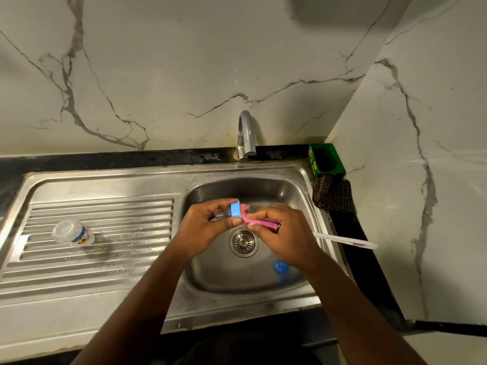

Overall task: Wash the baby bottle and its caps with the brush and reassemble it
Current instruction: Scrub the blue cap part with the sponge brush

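Note:
Over the sink basin [290, 196], my left hand [204, 227] grips the blue screw cap [236, 209] with its clear teat pointing left into my palm. My right hand [283, 233] holds the brush [261, 223] by its pink sponge head, which presses against the cap's open side. The brush's white handle [347, 241] sticks out to the right past the sink rim. The clear bottle body [73, 232] with a printed label lies on its side on the ribbed drainboard. A blue dome cap [280, 266] rests on the basin floor, partly behind my right wrist.
A curved steel tap [247, 133] stands behind the basin, with no water running. The drain strainer [243, 242] sits under my hands. A green box [326, 160] and a dark checked cloth [333, 193] occupy the right back corner. Marble walls close the back and right.

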`<state>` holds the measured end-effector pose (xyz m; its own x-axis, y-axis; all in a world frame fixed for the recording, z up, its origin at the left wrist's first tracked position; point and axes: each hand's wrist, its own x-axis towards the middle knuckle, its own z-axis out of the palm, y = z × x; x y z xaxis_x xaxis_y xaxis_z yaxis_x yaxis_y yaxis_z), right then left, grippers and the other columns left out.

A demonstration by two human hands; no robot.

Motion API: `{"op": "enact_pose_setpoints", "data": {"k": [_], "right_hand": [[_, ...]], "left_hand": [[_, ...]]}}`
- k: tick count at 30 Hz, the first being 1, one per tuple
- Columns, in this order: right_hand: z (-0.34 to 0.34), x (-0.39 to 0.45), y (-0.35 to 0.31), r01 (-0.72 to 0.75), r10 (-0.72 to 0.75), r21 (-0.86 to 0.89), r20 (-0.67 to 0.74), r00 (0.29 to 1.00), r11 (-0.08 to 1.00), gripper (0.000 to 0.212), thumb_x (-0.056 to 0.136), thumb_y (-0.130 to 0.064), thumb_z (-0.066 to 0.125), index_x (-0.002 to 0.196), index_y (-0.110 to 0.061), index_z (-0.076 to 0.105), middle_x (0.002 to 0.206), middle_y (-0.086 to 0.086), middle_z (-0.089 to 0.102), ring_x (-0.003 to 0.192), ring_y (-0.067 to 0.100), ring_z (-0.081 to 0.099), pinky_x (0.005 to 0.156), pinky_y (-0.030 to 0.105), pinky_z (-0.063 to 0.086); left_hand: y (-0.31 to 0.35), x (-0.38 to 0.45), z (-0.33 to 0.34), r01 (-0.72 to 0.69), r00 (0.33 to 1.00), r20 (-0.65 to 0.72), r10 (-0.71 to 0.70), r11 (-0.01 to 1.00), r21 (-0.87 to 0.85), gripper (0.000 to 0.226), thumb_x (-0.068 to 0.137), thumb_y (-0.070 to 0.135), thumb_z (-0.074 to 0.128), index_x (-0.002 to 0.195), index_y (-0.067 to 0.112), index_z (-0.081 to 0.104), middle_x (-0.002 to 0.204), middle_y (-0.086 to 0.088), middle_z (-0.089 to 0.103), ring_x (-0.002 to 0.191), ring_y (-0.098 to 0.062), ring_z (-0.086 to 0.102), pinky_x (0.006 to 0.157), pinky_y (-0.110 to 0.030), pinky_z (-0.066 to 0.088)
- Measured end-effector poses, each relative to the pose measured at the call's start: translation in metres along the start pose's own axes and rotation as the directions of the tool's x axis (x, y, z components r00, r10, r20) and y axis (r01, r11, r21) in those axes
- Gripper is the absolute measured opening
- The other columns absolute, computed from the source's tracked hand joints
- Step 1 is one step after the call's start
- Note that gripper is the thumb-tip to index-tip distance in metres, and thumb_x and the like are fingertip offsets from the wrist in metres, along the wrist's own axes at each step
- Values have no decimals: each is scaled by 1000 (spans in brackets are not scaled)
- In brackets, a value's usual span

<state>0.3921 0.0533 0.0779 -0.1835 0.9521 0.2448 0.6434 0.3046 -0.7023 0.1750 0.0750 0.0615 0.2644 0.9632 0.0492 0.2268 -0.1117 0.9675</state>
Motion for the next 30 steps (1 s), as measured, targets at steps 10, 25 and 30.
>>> {"op": "enact_pose_setpoints", "data": {"k": [10, 25, 30], "right_hand": [[-10, 2, 7, -83, 83, 63, -7, 996, 995, 15, 89, -22, 78, 103, -26, 76, 96, -15, 74, 89, 5, 69, 78, 30, 58], [1, 1, 6, -192, 192, 13, -148, 970, 981, 39, 105, -45, 43, 118, -27, 75, 102, -10, 75, 91, 10, 69, 76, 40, 58], [10, -1, -22, -42, 57, 75, -211, 976, 996, 35, 105, -26, 61, 139, -22, 65, 126, -13, 70, 110, -6, 65, 92, 15, 53]], "left_hand": [[-5, -4, 2, 105, 994, 25, -102, 982, -156, 53, 93, 18, 69, 145, 16, 56, 114, -3, 76, 112, -20, 72, 97, -38, 59], [-3, -8, 19, 205, 969, -72, -238, 929, -307, 22, 97, 11, 67, 98, -10, 58, 84, -22, 70, 75, -16, 71, 70, -28, 60], [8, -4, 29, 212, 942, -132, -308, 852, -479, 33, 97, 18, 65, 96, -15, 59, 86, -27, 64, 86, -29, 71, 84, -41, 64]]}}
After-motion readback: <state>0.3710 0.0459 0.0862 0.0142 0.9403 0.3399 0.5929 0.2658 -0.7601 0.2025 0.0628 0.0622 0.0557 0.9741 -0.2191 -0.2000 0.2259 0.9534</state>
